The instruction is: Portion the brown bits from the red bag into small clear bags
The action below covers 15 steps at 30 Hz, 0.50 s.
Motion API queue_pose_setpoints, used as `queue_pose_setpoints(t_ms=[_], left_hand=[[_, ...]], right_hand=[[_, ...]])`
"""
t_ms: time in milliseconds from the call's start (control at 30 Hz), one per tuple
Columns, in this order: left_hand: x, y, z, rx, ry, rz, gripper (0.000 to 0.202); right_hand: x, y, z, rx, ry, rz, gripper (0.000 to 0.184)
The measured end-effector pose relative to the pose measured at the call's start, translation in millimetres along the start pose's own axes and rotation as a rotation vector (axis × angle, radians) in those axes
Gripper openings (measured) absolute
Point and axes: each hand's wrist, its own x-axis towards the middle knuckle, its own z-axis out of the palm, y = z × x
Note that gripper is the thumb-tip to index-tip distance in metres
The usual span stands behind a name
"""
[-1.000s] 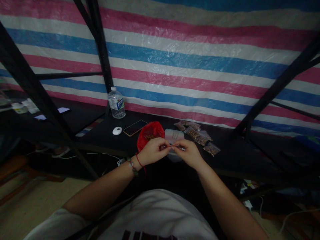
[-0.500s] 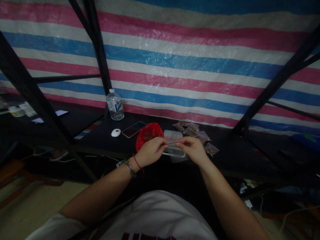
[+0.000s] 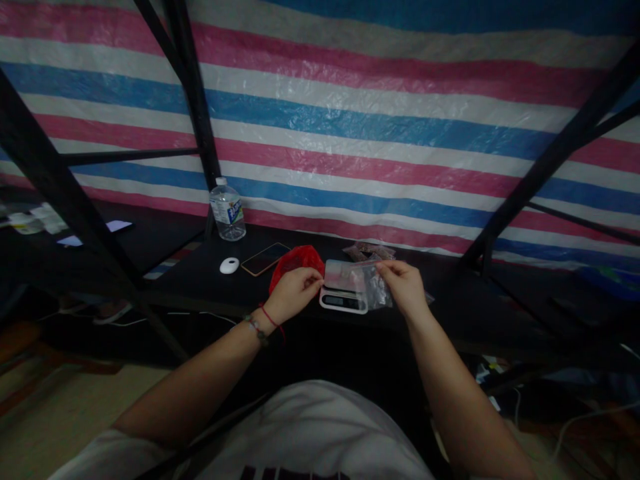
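My right hand pinches the top edge of a clear zip-lock bag between thumb and fingers. The bag looks flat and hangs over the right side of a small white digital scale. On the scale's grey plate I see no load. My left hand is at the scale's left edge, thumb and fingertips drawn together, with nothing visible in them. A red plastic bag stands just behind that hand, which partly covers it. Its contents are hard to see.
Small filled bags lie behind the scale, partly hidden by my right hand. On the left are a phone, a white oval object and a clear plastic bottle. Black metal posts frame the black table before a striped sheet.
Both hands held the clear bag over the scale before. My left hand has let go and moved slightly left; my right hand has carried the bag rightward, uncovering the scale's display.
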Motion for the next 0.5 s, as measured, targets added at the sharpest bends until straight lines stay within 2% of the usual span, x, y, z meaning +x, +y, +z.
queue_pose_setpoints(t_ms=[67,100,200,267,433,500], left_hand=[[3.3,-11.1,-1.6,-0.022,0.015,-0.075,0.025],[5.0,-16.3,-2.3,-0.020,0.016,-0.105,0.029],[9.1,-28.5,-3.4,0.005,0.038,-0.142,0.035],[10.9,-33.9,-4.0,0.026,0.070,-0.141,0.036],[13.5,-44.6,-7.1,0.186,0.072,-0.152,0.039],[13.9,-48.4,-8.0,0.198,0.093,-0.147,0.040]], right_hand=[[12.4,32.5,-12.1,-0.135,0.127,0.097,0.044],[16.9,48.5,-17.8,-0.240,0.141,0.166,0.045],[23.0,85.6,-31.0,-0.615,-0.058,0.299,0.033],[23.7,97.6,-38.2,-0.793,-0.140,0.334,0.034],[24.7,105.5,-61.8,-1.006,-0.032,0.495,0.060],[23.4,110.3,-70.4,-1.025,-0.055,0.610,0.071]])
